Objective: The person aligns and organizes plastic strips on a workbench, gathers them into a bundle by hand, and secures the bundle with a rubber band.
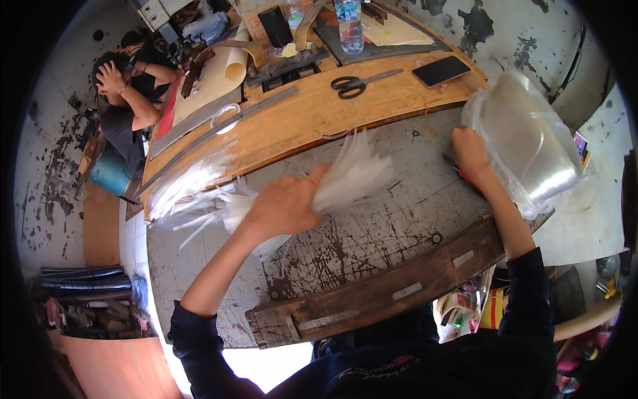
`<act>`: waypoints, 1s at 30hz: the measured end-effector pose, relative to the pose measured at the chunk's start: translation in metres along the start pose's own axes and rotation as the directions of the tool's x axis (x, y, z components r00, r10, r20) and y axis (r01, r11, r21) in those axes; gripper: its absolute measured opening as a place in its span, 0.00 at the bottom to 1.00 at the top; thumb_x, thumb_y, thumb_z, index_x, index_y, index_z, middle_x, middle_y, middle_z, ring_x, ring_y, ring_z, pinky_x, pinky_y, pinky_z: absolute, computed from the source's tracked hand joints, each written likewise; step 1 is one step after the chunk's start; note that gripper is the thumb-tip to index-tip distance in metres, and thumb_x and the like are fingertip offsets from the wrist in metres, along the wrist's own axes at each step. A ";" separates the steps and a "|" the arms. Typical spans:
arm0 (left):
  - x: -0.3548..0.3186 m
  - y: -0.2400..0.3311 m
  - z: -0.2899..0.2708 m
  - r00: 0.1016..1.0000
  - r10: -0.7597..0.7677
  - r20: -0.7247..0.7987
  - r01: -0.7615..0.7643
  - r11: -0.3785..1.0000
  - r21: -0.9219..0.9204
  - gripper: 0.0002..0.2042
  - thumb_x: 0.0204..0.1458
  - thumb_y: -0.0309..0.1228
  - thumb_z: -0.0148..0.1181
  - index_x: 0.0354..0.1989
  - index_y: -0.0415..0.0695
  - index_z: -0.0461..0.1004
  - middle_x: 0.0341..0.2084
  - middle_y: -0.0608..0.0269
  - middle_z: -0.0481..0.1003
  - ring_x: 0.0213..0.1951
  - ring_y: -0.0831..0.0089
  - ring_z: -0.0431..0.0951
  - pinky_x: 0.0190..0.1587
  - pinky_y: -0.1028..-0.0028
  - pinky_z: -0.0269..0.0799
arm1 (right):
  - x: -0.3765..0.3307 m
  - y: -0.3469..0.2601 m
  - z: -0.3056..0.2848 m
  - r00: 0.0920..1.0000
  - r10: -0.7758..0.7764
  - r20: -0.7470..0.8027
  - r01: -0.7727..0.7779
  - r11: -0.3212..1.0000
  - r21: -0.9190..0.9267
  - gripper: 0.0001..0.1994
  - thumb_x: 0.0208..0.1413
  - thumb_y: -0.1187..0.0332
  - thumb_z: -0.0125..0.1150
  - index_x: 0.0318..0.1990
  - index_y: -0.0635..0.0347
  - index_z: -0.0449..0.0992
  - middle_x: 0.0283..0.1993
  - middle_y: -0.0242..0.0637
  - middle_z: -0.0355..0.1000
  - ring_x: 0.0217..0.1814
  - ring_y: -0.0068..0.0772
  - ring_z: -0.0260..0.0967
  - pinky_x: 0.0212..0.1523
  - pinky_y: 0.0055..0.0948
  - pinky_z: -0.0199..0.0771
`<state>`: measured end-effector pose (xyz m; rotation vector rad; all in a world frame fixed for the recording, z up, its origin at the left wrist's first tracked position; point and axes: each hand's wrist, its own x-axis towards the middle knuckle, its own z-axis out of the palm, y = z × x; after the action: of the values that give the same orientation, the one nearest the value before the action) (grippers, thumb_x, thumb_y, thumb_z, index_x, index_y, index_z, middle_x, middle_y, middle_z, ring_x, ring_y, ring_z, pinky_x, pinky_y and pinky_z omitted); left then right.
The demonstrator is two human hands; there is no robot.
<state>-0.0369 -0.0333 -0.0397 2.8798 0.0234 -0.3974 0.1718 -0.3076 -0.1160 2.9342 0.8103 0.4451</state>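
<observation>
My left hand (284,205) is closed round a bundle of thin translucent plastic strips (355,171), held above the scratched grey work surface. The strips fan out past my fingers on the right, and more show behind the hand. To the left, a loose heap of similar strips (189,183) lies by the wooden board's edge. My right hand (470,149) is closed in a fist beside a large roll of clear plastic film (531,143). Part of a small red-and-dark tool (460,167) sticks out below that fist; its kind is not clear.
On the wooden board (292,123) lie black scissors (355,84), a phone (441,71), a long metal ruler (256,106) and a tape roll (226,116). A water bottle (349,30) stands behind. A worn wooden beam (392,282) edges the near side. Another person (129,100) sits at far left.
</observation>
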 end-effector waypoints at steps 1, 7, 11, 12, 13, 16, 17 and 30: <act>0.003 -0.008 0.013 1.000 -0.005 0.002 0.005 1.000 0.000 0.36 0.34 0.31 0.60 0.56 0.47 0.53 0.30 0.41 0.73 0.37 0.48 0.73 0.41 0.59 0.68 | 0.003 0.000 0.001 0.996 0.031 0.081 -0.030 1.000 -0.010 0.04 0.42 0.79 0.53 0.29 0.65 0.70 0.32 0.50 0.69 0.38 0.51 0.69 0.37 0.39 0.73; 0.009 -0.021 0.034 0.999 -0.020 -0.045 0.015 0.993 -0.115 0.37 0.33 0.32 0.62 0.56 0.50 0.53 0.27 0.44 0.74 0.33 0.48 0.74 0.37 0.60 0.71 | 0.010 0.019 0.015 0.973 -0.026 -0.231 0.118 0.912 0.394 0.04 0.44 0.74 0.54 0.28 0.64 0.70 0.28 0.49 0.69 0.35 0.47 0.70 0.33 0.37 0.69; 0.007 -0.009 0.028 0.995 -0.095 0.014 0.095 0.995 -0.037 0.37 0.33 0.32 0.62 0.57 0.51 0.53 0.28 0.44 0.74 0.34 0.48 0.74 0.38 0.60 0.71 | 0.013 0.010 -0.021 0.997 0.072 -0.012 -0.045 0.733 0.679 0.04 0.46 0.73 0.53 0.27 0.64 0.69 0.25 0.41 0.70 0.32 0.37 0.69 0.34 0.31 0.67; 0.007 -0.008 0.028 0.995 -0.096 0.012 0.097 0.995 -0.028 0.38 0.33 0.32 0.63 0.57 0.52 0.52 0.28 0.43 0.74 0.34 0.47 0.74 0.39 0.60 0.71 | 0.014 0.014 -0.022 0.995 0.037 0.094 -0.100 0.519 0.849 0.03 0.48 0.73 0.54 0.29 0.63 0.69 0.26 0.36 0.68 0.31 0.29 0.67 0.34 0.27 0.66; 0.008 -0.008 0.028 0.996 -0.094 0.011 0.094 0.995 -0.028 0.38 0.33 0.32 0.63 0.57 0.52 0.52 0.28 0.43 0.74 0.34 0.47 0.74 0.39 0.60 0.71 | 0.014 0.018 -0.024 0.982 -0.025 0.186 -0.173 0.269 0.947 0.03 0.50 0.72 0.54 0.30 0.62 0.69 0.27 0.31 0.67 0.30 0.22 0.65 0.34 0.22 0.65; 0.009 -0.022 0.031 0.994 -0.107 0.031 0.110 0.985 -0.133 0.38 0.32 0.33 0.64 0.57 0.49 0.54 0.29 0.46 0.74 0.35 0.52 0.75 0.40 0.64 0.71 | 0.007 0.006 -0.044 0.955 -0.046 0.294 -0.295 -0.024 0.955 0.02 0.51 0.72 0.53 0.30 0.58 0.69 0.30 0.27 0.67 0.34 0.19 0.64 0.39 0.19 0.64; 0.011 -0.030 0.033 0.999 -0.002 -0.046 -0.015 0.930 -0.367 0.37 0.31 0.32 0.64 0.55 0.44 0.56 0.31 0.47 0.74 0.34 0.54 0.75 0.40 0.65 0.71 | 0.005 0.003 -0.048 0.955 -0.046 0.292 -0.294 -0.024 0.956 0.02 0.51 0.72 0.53 0.30 0.58 0.69 0.30 0.27 0.67 0.34 0.19 0.64 0.39 0.19 0.64; 0.013 -0.023 0.042 0.979 -0.063 -0.193 -0.187 -0.654 -0.733 0.19 0.37 0.40 0.62 0.35 0.44 0.67 0.22 0.65 0.66 0.28 0.73 0.69 0.32 0.76 0.69 | -0.007 -0.067 -0.073 0.864 -0.354 0.357 -0.417 -0.108 0.902 0.06 0.53 0.67 0.56 0.36 0.58 0.70 0.32 0.27 0.67 0.36 0.18 0.64 0.40 0.19 0.63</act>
<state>-0.0371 -0.0207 -0.0879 0.6261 0.1228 0.0573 0.1117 -0.2551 -0.0568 3.7666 1.3616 -2.0315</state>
